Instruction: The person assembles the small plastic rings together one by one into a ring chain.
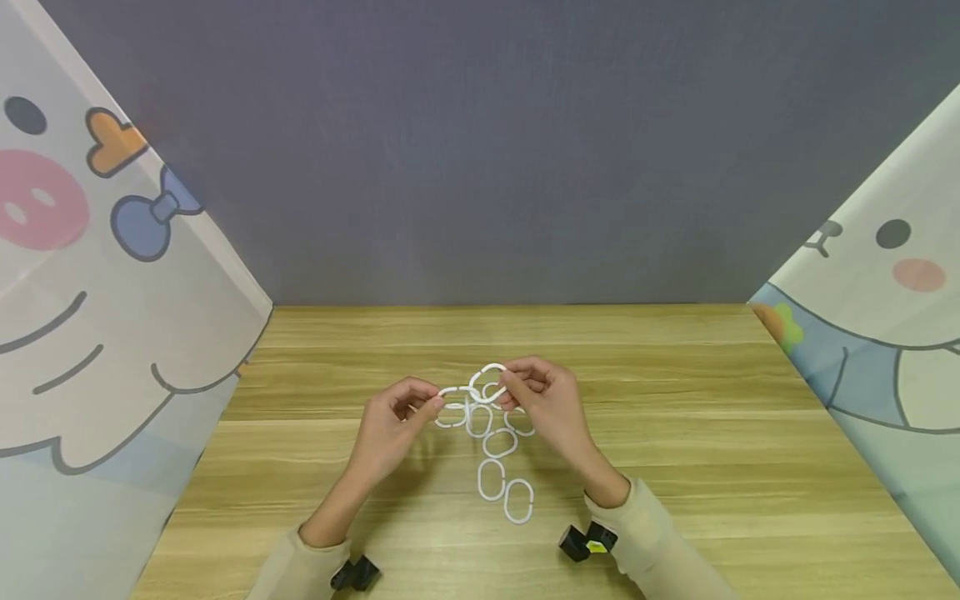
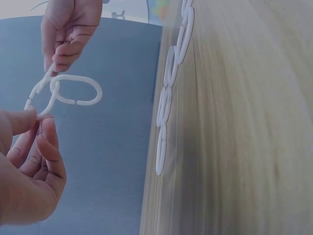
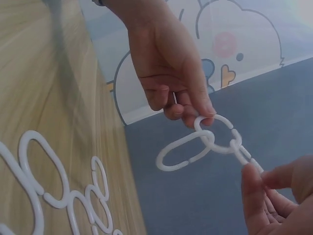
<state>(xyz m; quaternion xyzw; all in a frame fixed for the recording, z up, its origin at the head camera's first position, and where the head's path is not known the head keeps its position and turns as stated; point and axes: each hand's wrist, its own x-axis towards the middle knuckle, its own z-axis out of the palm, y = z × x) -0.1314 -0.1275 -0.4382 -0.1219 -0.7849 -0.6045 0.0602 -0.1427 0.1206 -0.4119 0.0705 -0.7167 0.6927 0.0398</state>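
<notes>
Above the table, my left hand (image 1: 390, 429) pinches a white oval plastic link (image 3: 224, 119) between thumb and fingertip. Facing it, my right hand (image 1: 551, 408) pinches another white link (image 3: 240, 155) by its end. The two held links are hooked through each other. A third link (image 2: 78, 77) dangles from the one in my left hand, its small gap showing in the left wrist view. Each link is a rounded loop with a narrow break in one side. My fingertips cover part of both held links.
Several more white links (image 1: 492, 460) lie on the wooden table (image 1: 675, 433) under and in front of my hands. A grey panel (image 1: 510, 167) rises at the table's back. Cartoon-printed panels (image 1: 82, 333) flank both sides.
</notes>
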